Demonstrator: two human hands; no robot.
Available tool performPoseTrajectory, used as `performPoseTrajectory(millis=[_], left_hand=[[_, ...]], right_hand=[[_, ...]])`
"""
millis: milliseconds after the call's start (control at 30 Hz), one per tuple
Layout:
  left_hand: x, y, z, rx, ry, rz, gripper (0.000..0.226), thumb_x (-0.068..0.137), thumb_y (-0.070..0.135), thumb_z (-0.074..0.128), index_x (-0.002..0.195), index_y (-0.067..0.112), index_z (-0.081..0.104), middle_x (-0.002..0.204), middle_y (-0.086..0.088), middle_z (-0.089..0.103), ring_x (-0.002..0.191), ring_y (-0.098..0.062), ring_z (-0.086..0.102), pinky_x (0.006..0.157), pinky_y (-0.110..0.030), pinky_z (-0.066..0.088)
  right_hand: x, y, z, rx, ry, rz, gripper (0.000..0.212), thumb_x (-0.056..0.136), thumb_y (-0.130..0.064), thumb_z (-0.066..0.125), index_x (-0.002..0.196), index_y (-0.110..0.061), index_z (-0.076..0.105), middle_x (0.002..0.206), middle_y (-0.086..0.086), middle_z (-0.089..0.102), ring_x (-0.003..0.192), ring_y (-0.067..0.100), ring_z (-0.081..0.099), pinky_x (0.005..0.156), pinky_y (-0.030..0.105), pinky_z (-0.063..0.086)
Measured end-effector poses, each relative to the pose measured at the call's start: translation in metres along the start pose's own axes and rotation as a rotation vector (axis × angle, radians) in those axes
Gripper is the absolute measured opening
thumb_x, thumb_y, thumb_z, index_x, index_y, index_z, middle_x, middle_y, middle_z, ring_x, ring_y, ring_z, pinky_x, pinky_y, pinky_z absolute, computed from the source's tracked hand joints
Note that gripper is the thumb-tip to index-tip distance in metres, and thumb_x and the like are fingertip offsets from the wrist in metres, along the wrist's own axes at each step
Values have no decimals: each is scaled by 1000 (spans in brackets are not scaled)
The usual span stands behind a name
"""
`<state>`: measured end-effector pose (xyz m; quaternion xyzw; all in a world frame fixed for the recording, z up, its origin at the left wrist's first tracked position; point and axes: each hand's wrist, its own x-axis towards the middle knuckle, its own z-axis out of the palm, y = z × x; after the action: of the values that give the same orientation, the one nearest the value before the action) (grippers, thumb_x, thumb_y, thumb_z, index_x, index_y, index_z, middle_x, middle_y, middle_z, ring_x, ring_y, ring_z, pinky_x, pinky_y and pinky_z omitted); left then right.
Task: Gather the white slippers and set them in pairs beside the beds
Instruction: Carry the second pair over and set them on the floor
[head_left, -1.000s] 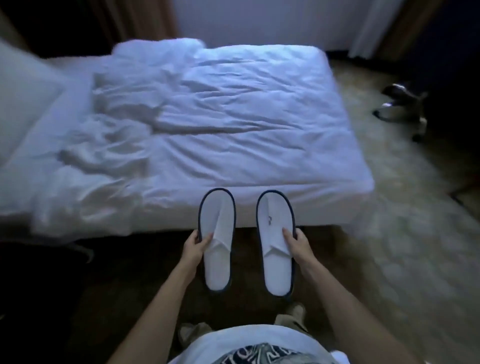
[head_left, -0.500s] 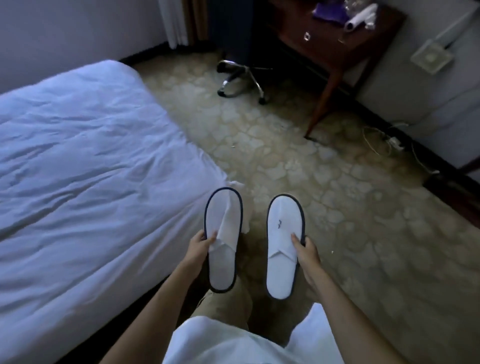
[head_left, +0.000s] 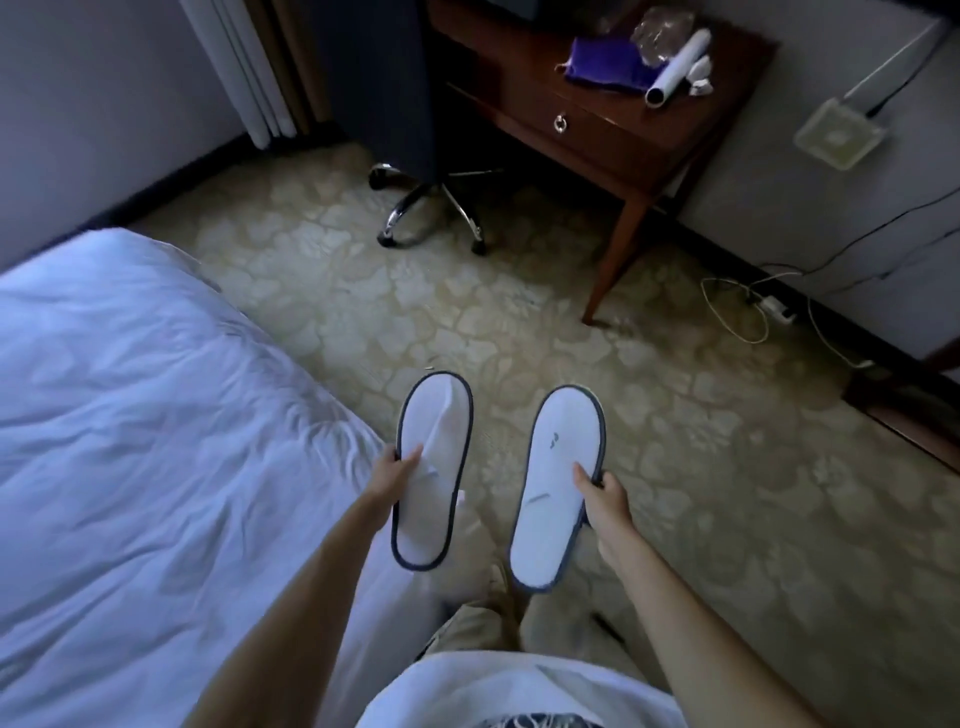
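Two white slippers with dark blue edging are held up in front of me, toes pointing away. My left hand (head_left: 393, 479) grips the left slipper (head_left: 432, 467) at its left edge. My right hand (head_left: 602, 493) grips the right slipper (head_left: 553, 488) at its right edge; this one bears a small printed mark. Both slippers hang above the patterned carpet, just past the corner of the bed (head_left: 130, 441), which has a rumpled white duvet and fills the left side.
A wooden desk (head_left: 597, 124) stands at the back right, with a purple cloth (head_left: 605, 65) and a white roll (head_left: 675, 67) on top. A swivel chair base (head_left: 431, 208) sits before it. Cables and a plug (head_left: 769, 306) lie along the right wall. Patterned carpet (head_left: 727, 493) spreads to the right.
My view has swung right from facing the bed to the carpet and desk. Both hands still hold the slippers, which now sit past the bed's corner.
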<state>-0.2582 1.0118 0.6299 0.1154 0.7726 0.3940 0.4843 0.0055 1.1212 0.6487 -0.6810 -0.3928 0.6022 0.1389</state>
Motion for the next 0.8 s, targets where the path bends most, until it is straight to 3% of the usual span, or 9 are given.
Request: performPoseTrajectory(millis=[67, 133, 267, 400, 533, 633, 800], left_hand=[[31, 30, -10, 35, 71, 15, 28, 92, 28, 59, 102, 3, 54, 96, -12, 65, 82, -20, 64, 67, -32, 53], [67, 55, -21, 58, 116, 3, 32, 90, 33, 61, 101, 6, 48, 97, -12, 60, 89, -25, 61, 71, -36, 52], [144, 106, -44, 167, 143, 43, 26, 93, 31, 58, 88, 8, 46, 76, 0, 47, 71, -16, 49, 55, -26, 38], [251, 148, -73, 269, 187, 65, 26, 92, 25, 61, 75, 11, 46, 66, -1, 44, 64, -17, 45, 55, -28, 33], [364, 170, -99, 328, 196, 67, 33, 90, 21, 63, 64, 18, 42, 60, 0, 42, 56, -16, 41, 55, -31, 32], [443, 168, -116, 386, 153, 68, 30, 85, 29, 65, 66, 17, 44, 58, 0, 42, 57, -16, 41, 58, -30, 32], [565, 138, -138, 517, 82, 47, 26, 80, 36, 63, 66, 19, 50, 57, 2, 44, 55, -17, 42, 58, -31, 34]], right_hand=[[22, -31, 22, 14, -29, 11, 31, 87, -39, 62, 100, -13, 57, 106, 12, 66, 93, 27, 65, 82, 46, 57], [49, -62, 45, 57, -67, 37, 28, 86, -38, 63, 96, -13, 56, 107, 13, 66, 95, 29, 65, 86, 48, 57], [108, -117, 97, 70, -141, 76, 28, 89, -33, 61, 105, -11, 53, 107, 9, 63, 99, 26, 62, 89, 43, 54], [189, -156, 160, 48, -158, 79, 31, 87, -32, 63, 107, -8, 58, 109, 11, 66, 99, 28, 64, 89, 43, 55], [274, -165, 229, 11, -168, 168, 35, 83, -35, 67, 108, -11, 60, 110, 10, 68, 100, 27, 65, 91, 47, 55], [330, -159, 280, -24, -179, 222, 21, 81, -35, 69, 91, -19, 62, 106, 7, 70, 99, 27, 66, 93, 47, 53], [416, -132, 371, -3, -141, 281, 26, 77, -34, 73, 82, -13, 59, 95, 11, 70, 93, 31, 66, 90, 45, 53]])
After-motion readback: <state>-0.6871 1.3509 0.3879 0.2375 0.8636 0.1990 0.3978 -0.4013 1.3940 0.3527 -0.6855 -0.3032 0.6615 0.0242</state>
